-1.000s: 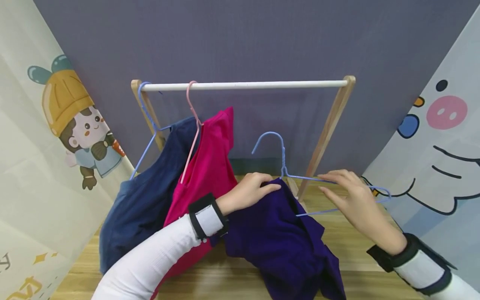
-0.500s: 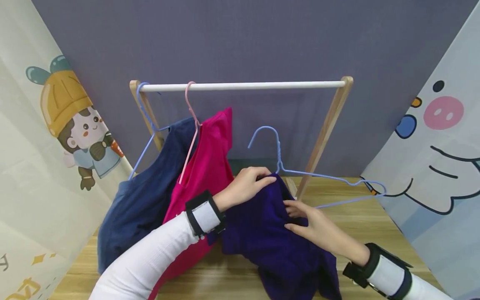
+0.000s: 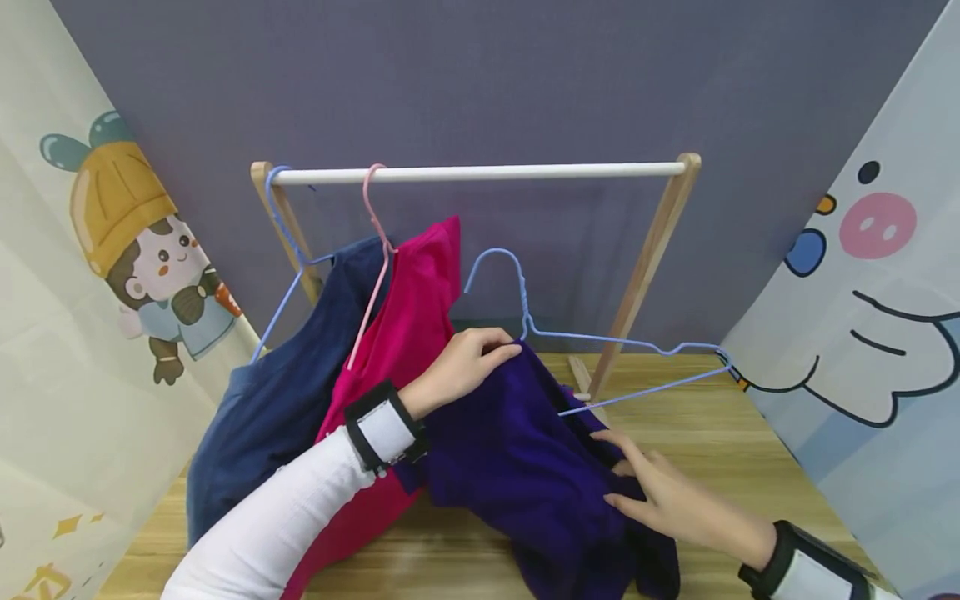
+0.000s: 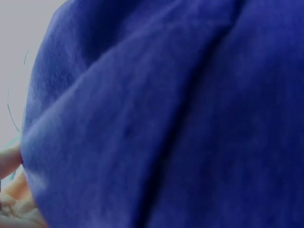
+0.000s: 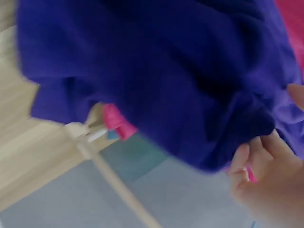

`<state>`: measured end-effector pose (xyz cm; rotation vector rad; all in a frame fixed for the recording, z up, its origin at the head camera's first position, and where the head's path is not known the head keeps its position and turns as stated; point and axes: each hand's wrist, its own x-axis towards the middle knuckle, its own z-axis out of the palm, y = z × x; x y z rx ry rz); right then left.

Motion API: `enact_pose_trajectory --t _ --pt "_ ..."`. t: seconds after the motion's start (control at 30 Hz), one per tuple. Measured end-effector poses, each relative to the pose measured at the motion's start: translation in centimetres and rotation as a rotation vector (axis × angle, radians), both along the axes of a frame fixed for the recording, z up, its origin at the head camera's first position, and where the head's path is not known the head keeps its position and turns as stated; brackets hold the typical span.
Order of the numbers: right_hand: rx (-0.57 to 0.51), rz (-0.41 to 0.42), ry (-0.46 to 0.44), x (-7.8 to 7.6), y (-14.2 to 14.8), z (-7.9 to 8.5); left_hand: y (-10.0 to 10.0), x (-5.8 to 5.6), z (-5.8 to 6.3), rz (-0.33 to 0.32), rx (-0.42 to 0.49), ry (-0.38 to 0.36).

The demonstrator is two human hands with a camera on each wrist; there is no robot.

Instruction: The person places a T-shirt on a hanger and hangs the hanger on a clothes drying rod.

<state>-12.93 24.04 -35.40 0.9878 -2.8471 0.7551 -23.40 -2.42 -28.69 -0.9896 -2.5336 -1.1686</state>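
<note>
My left hand (image 3: 467,365) pinches the top of a dark purple shirt (image 3: 517,467), right at the neck of a blue hanger (image 3: 622,340). The left arm of that hanger is hidden under the cloth; its right arm sticks out bare past the collar. Along the shirt's opening on the right, my right hand (image 3: 660,492) holds the edge, thumb in front and fingers partly behind the cloth. In the right wrist view the curled fingers (image 5: 259,154) are at a fold of the shirt. Purple cloth fills most of the left wrist view.
A clothes rack with a white rail (image 3: 525,173) and wooden legs stands behind. On its left hang a navy garment (image 3: 300,417) on a blue hanger and a magenta garment (image 3: 420,292) on a pink hanger. Beneath lies a wooden tabletop (image 3: 720,433).
My right hand has left the bare hanger arm and moved down to the shirt's opening, drawing its edge rightward. The left hand, shirt and hanger have shifted slightly left in view.
</note>
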Motion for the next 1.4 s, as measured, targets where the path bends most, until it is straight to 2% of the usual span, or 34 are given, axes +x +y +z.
enact_pose_trajectory --t 0.13,0.2,0.3,0.43,0.57,0.73,0.83,0.9,1.0,1.07,1.17,1.3,1.33,1.4 --pt "0.093 -0.074 0.153 0.4 1.8 0.2 -0.8 -0.1 -0.1 0.002 0.0 -0.017" --pt "0.102 -0.099 0.236 0.4 2.8 0.7 -1.1 -0.1 -0.3 -0.012 -0.006 -0.023" --pt "0.042 -0.124 0.28 0.2 4.3 1.8 -1.5 -0.1 -0.6 -0.026 -0.012 -0.029" --pt "-0.047 -0.122 0.391 0.0 6.1 3.2 -2.4 -0.1 -0.9 -0.04 -0.004 -0.044" --pt "-0.034 -0.148 0.514 -0.1 7.7 4.8 -3.2 -0.1 -1.1 -0.068 -0.008 -0.067" --pt "-0.014 -0.161 0.636 -0.3 8.7 7.1 -3.0 -0.1 -1.2 -0.126 -0.028 -0.068" --pt "-0.03 -0.145 0.644 -0.5 8.7 8.3 -2.6 -0.1 -1.3 -0.165 -0.036 -0.072" --pt "-0.036 -0.132 0.618 -0.6 8.3 8.9 -2.3 0.1 -1.3 -0.194 -0.045 -0.072" --pt "-0.029 -0.131 0.585 -1.0 7.4 9.6 -1.4 0.6 -1.3 -0.23 -0.054 -0.048" --pt "-0.03 -0.119 0.564 -1.3 6.6 9.8 -0.8 1.0 -1.3 -0.232 -0.057 -0.026" --pt "-0.096 -0.042 0.535 -1.9 5.2 9.5 0.3 1.4 -1.3 -0.212 -0.047 0.009" --pt "-0.19 0.057 0.461 -2.6 3.4 8.2 1.3 1.8 -1.4 -0.174 -0.024 0.037" --pt "-0.196 0.057 0.446 -2.7 3.1 7.9 1.4 1.9 -1.4 -0.172 -0.018 0.04" --pt "-0.169 0.002 0.431 -2.8 2.8 7.2 1.6 1.9 -1.5 -0.169 -0.012 0.042"
